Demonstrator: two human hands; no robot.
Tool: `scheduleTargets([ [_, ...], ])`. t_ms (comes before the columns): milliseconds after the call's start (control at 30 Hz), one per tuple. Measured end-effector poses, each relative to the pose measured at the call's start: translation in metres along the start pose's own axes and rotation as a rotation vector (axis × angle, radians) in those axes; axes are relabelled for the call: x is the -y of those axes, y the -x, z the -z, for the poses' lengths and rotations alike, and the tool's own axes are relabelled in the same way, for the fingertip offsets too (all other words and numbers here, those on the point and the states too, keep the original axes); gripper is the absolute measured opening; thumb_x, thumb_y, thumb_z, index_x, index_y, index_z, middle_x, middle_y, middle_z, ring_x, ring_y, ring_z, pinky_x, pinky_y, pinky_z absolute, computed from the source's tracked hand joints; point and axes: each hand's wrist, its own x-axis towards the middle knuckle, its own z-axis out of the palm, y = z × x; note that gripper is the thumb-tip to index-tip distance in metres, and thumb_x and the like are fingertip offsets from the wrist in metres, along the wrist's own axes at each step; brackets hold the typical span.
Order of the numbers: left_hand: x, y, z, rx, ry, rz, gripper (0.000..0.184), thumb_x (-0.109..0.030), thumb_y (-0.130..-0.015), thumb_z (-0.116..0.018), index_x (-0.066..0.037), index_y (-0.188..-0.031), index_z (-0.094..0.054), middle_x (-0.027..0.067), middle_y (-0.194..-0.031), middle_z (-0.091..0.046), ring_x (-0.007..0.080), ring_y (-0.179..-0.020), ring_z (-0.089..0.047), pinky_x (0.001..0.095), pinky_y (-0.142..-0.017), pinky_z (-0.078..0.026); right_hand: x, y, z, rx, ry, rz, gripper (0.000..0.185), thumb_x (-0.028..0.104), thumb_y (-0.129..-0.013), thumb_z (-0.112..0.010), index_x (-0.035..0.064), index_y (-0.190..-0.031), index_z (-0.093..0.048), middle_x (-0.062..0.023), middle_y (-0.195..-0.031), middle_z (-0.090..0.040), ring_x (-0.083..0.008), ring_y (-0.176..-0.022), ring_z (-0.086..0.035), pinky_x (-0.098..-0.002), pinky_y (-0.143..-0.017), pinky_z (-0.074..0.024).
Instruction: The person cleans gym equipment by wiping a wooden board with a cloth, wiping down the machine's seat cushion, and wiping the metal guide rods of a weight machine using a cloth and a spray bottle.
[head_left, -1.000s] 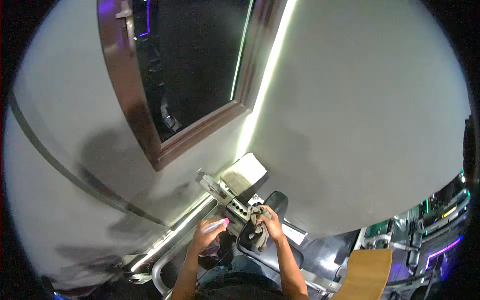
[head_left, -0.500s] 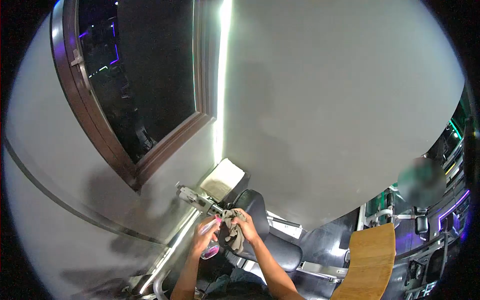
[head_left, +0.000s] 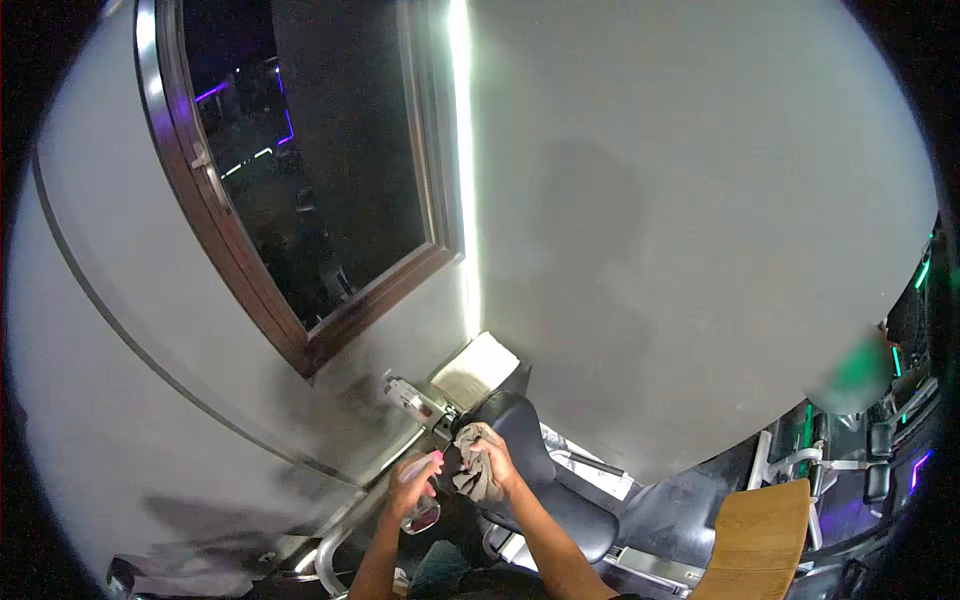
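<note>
My left hand is wrapped round a clear spray bottle that has a pink trigger head and pink liquid low inside. The bottle's head points toward the cloth. A crumpled grey-brown cloth is gripped in my right hand, just right of the bottle. Both hands are in front of a gym machine with a black padded backrest and a black seat pad. The cloth overlaps the backrest's left side in view; whether it touches the pad I cannot tell.
Behind the backrest lies a pale, flat-topped block, beside a metal machine arm. A window and grey walls enclose the corner. To the right are a wooden board and more gym equipment.
My view has shifted, so the scene sits farther right and lower. The cloth is now bunched more tightly in my right hand, and the spray bottle's head has separated slightly from it.
</note>
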Motion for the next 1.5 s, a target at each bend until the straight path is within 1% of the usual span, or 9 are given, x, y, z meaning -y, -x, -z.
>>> scheduleTargets([
  [200, -0.035, -0.006, 0.002, 0.002, -0.194, -0.172, 0.027, -0.024, -0.088, -0.066, 0.001, -0.099, -0.07, 0.0072, -0.08, -0.069, 0.0114, -0.049, -0.059, 0.0247, -0.044, -0.046, -0.004, -0.003, 0.003, -0.01, -0.088, 0.046, 0.036, 0.006, -0.075, -0.055, 0.0052, -0.112, -0.055, -0.0069, -0.088, -0.061, -0.0181, -0.069, -0.062, -0.0306, -0.062, -0.0532],
  [433, -0.061, -0.058, -0.003, 0.105, -0.312, -0.085, 0.027, -0.024, -0.087, -0.067, 0.001, -0.099, -0.07, 0.0062, -0.075, -0.068, 0.01, -0.047, -0.057, 0.0246, -0.042, -0.044, -0.015, -0.009, 0.013, -0.007, -0.08, 0.056, 0.038, 0.004, -0.075, -0.056, 0.0053, -0.113, -0.055, -0.0077, -0.087, -0.062, -0.0188, -0.068, -0.062, -0.0332, -0.061, -0.055],
  [500, -0.067, -0.077, -0.008, 0.177, -0.356, -0.098, 0.029, -0.025, -0.086, -0.069, 0.001, -0.1, -0.07, 0.0068, -0.076, -0.069, 0.0103, -0.047, -0.058, 0.025, -0.042, -0.044, -0.018, -0.006, 0.017, 0.018, -0.065, 0.007, 0.041, 0.012, -0.076, -0.06, 0.0038, -0.116, -0.057, -0.0027, -0.099, -0.062, -0.013, -0.09, -0.059, -0.0262, -0.082, -0.0476],
  [633, -0.051, -0.134, -0.01, 0.327, -0.397, 0.035, 0.038, -0.032, -0.086, -0.07, 0.002, -0.101, -0.069, 0.0082, -0.079, -0.069, 0.0114, -0.05, -0.059, 0.0258, -0.043, -0.045, -0.027, 0.001, 0.013, -0.209, -0.194, 0.059, 0.046, 0.011, -0.075, -0.059, 0.0045, -0.12, -0.054, -0.0045, -0.096, -0.062, -0.0151, -0.079, -0.06, -0.0284, -0.071, -0.0513],
  [1100, -0.04, -0.252, -0.073, 1.52, -0.433, 0.377, 0.041, -0.041, -0.092, -0.062, -0.002, -0.099, -0.071, 0.0046, -0.074, -0.063, 0.0128, -0.045, -0.055, 0.0264, -0.042, -0.044, -0.047, 0.014, 0.011, -0.833, -0.696, 0.195, 0.052, 0.02, -0.079, -0.057, 0.0196, -0.129, -0.044, -0.0027, -0.096, -0.056, -0.0158, -0.065, -0.054, -0.0232, -0.046, -0.0441],
  [1133, -0.039, -0.252, -0.078, 1.575, -0.491, 0.371, 0.042, -0.042, -0.092, -0.062, -0.002, -0.097, -0.071, 0.0046, -0.073, -0.063, 0.0128, -0.045, -0.055, 0.0267, -0.042, -0.044, -0.031, 0.007, -0.009, -1.005, -0.585, 0.247, 0.028, 0.029, -0.079, -0.059, 0.0115, -0.101, -0.057, 0.0, -0.069, -0.053, -0.0111, -0.054, -0.049, -0.0239, -0.046, -0.0398],
  [1367, -0.033, -0.258, -0.086, 1.723, -0.47, 0.392, 0.041, -0.04, -0.091, -0.062, -0.002, -0.103, -0.072, 0.0053, -0.073, -0.065, 0.0104, -0.044, -0.054, 0.0244, -0.042, -0.043, -0.04, 0.007, -0.029, -1.245, -0.523, 0.348, 0.04, 0.04, -0.081, -0.061, 0.0114, -0.109, -0.06, -0.0055, -0.077, -0.062, -0.0141, -0.058, -0.054, -0.0252, -0.051, -0.0425],
  [1433, -0.022, -0.263, -0.079, 1.723, -0.409, 0.43, 0.039, -0.036, -0.093, -0.061, 0.0, -0.103, -0.071, 0.0073, -0.074, -0.065, 0.0101, -0.043, -0.054, 0.0238, -0.041, -0.043, -0.054, 0.01, -0.024, -1.148, -0.544, 0.433, 0.044, 0.022, -0.086, -0.056, 0.0156, -0.129, -0.048, -0.0015, -0.105, -0.059, -0.0127, -0.078, -0.06, -0.0238, -0.058, -0.048],
  [1500, -0.008, -0.279, -0.07, 1.735, -0.274, 0.571, 0.035, -0.03, -0.095, -0.06, 0.002, -0.102, -0.071, 0.0099, -0.074, -0.065, 0.0101, -0.043, -0.054, 0.0233, -0.041, -0.044, -0.065, 0.004, -0.026, -1.193, -0.539, 0.468, 0.05, 0.022, -0.086, -0.056, 0.0175, -0.134, -0.044, -0.002, -0.105, -0.058, -0.0128, -0.077, -0.06, -0.021, -0.052, -0.0458],
])
